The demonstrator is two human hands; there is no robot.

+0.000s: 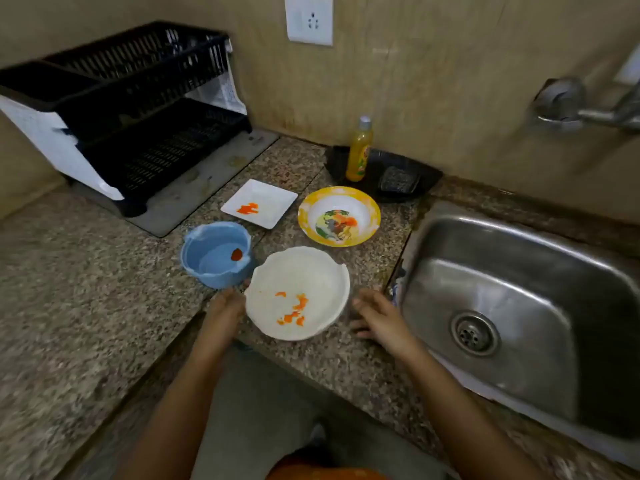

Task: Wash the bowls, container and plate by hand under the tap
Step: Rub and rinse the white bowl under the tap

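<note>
Nearest on the speckled worktop [86,306], the left hand [225,308] grips the left rim of the white bowl [298,292], smeared orange inside; the right hand [377,317] hovers just beside it, fingers spread and holding nothing. Behind sit the blue container [216,254], square white plate [259,202] and yellow-rimmed bowl [338,215]. The steel sink [519,289] lies right

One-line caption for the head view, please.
Left hand grips the soiled white bowl as the open right hand nears it, beside the sink.
</note>
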